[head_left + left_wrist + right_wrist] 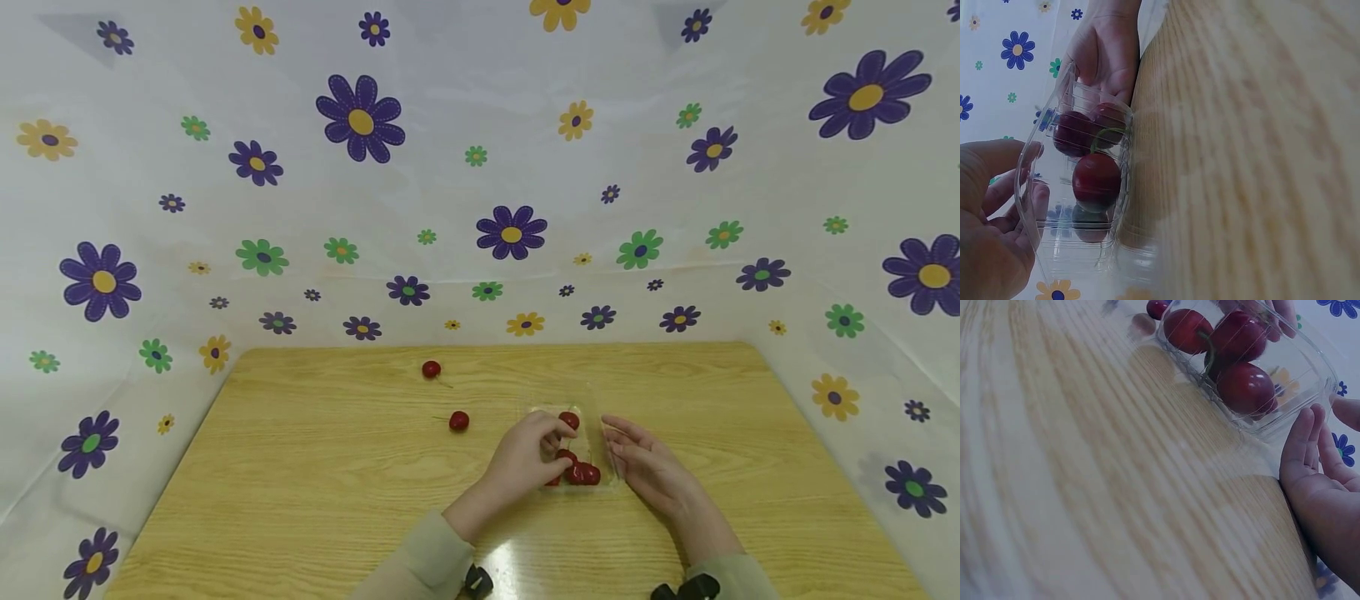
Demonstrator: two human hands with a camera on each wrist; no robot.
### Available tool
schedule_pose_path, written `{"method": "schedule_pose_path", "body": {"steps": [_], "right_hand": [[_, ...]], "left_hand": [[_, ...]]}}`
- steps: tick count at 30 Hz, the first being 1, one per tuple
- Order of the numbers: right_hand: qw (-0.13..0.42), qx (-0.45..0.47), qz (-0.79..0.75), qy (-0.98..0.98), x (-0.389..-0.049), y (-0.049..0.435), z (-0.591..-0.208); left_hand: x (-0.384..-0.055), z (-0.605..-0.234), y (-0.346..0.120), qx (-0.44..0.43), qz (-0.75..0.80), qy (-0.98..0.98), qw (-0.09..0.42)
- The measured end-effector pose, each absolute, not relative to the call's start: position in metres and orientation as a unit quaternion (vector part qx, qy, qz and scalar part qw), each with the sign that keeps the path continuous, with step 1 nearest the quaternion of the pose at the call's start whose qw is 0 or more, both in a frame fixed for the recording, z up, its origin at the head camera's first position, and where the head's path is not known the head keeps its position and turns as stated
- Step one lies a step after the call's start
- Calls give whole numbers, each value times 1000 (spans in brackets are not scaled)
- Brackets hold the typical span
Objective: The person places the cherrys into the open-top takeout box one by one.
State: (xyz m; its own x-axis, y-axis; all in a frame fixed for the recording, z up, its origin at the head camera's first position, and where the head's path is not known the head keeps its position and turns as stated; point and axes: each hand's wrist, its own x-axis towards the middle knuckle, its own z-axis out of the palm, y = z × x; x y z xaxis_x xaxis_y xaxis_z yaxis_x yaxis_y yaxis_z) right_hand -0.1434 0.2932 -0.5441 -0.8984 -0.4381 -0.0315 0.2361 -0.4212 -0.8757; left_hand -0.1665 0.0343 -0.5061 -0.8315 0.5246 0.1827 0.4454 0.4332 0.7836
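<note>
A clear plastic container [581, 439] holds several dark red cherries [582, 474], some with green stems. My left hand [525, 450] reaches over its left side, with thumb and fingers apart and bent loosely. In the left wrist view the fingertips are at the container's rim, and no cherry shows between them. One cherry [568, 420] lies toward the far end inside, close to the left fingers. At the right side, my right hand [651, 467] has its fingers extended and its fingertips right at the container's wall.
Two loose cherries with stems lie on the wooden table [337, 467] left of the container: one [459, 421] nearer, the other [431, 369] toward the back edge. A white flower-patterned cloth [450, 192] stands around the table's back and sides.
</note>
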Motion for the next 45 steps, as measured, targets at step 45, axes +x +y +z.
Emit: {"method": "schedule_pose_path", "body": {"steps": [45], "right_hand": [[208,-105,-845,482,-145,295,-546]], "left_hand": [[-168,-511,16,323,534,781,-8]]}}
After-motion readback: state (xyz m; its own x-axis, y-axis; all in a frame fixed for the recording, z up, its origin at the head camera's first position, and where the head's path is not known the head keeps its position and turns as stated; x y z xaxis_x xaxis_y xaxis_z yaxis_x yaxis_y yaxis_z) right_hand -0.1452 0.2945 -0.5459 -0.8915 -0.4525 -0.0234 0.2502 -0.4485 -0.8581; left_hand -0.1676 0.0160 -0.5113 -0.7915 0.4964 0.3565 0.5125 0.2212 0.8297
